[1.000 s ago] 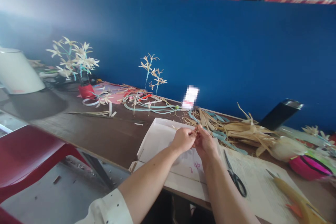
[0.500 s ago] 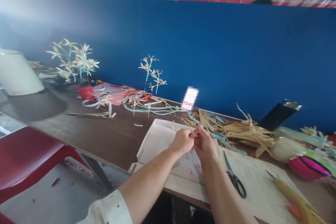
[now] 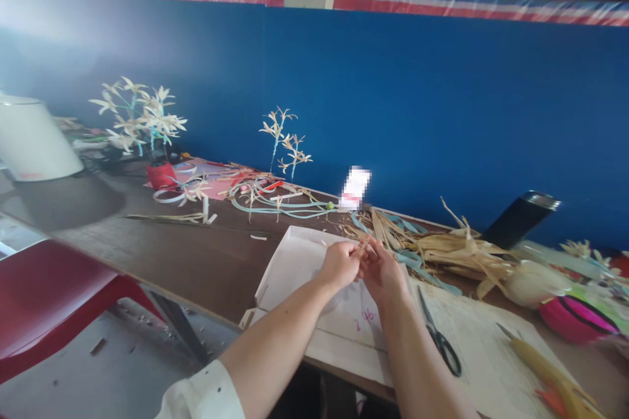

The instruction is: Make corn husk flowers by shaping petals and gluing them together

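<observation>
My left hand (image 3: 340, 266) is closed in a pinch on a small straw-coloured strip of dried husk (image 3: 364, 244), whose tip pokes up between the hands. Beside it my right hand (image 3: 383, 270) has its fingers curled around the same strip, fingertips meeting those of the left. Both hands are above a white cardboard box lid (image 3: 295, 255) with pink handwriting on it. Just behind and right of the hands lies a heap of dried husks (image 3: 442, 249) mixed with pale blue strips. The lower end of the strip is hidden by my fingers.
Black scissors (image 3: 442, 344) and a yellow glue gun (image 3: 555, 373) lie on a paper sheet at right. A dark tumbler (image 3: 521, 219) leans behind a pink pouch (image 3: 577, 319). A phone (image 3: 354, 188), husk flowers (image 3: 142, 114) in a red pot and a white kettle-like vessel (image 3: 37, 137) stand farther back.
The strip shows more between my hands, its tip pointing up. My right fingers have loosened and spread slightly from the left hand. The view has tilted up very slightly.
</observation>
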Demonstrator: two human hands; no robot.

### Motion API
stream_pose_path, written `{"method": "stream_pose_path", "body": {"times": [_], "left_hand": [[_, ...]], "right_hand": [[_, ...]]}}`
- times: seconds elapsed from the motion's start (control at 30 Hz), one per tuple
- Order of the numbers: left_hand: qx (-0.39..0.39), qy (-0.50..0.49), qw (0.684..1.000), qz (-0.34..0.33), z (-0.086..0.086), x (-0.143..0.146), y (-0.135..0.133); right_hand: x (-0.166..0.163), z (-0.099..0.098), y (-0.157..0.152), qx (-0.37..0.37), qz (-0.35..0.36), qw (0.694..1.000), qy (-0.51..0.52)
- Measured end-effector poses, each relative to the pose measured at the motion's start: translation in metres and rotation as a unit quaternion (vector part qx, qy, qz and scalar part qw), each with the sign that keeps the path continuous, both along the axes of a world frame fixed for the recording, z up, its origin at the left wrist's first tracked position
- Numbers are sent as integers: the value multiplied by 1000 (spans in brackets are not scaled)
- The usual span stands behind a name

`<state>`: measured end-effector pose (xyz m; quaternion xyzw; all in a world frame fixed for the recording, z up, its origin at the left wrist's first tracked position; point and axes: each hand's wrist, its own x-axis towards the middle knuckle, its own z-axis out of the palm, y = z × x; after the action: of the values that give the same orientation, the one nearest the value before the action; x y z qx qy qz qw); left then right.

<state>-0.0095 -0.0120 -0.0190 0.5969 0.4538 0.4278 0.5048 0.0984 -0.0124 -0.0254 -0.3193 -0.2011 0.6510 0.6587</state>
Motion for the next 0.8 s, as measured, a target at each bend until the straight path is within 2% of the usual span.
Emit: {"method": "stream_pose_path", "body": {"times": [0.17,0.23,0.37,0.47,0.57,0.67,0.8], "left_hand": [[18,-7,1000,4,2,0,-1],[14,-9,1000,8,1,0,0],[-10,-9,1000,21,0,0,3],[-24,0,999,24,-1,1,5],[-18,11,999,25,-3,1,6],[-24,9,999,21,-6,2,7],[-27,25,999,26,-7,3,7]], "right_hand": [[3,-3,3,11,6,1000,-22],[4,-4,4,12,-12,999,-35],[5,-5,6,0,-129,988,-87],[6,-5,7,7,-225,963,-147],[8,-3,8,44,-306,932,-191],[9,6,4,61,-337,915,-214],[9,35,-12,53,-305,928,-209]]}}
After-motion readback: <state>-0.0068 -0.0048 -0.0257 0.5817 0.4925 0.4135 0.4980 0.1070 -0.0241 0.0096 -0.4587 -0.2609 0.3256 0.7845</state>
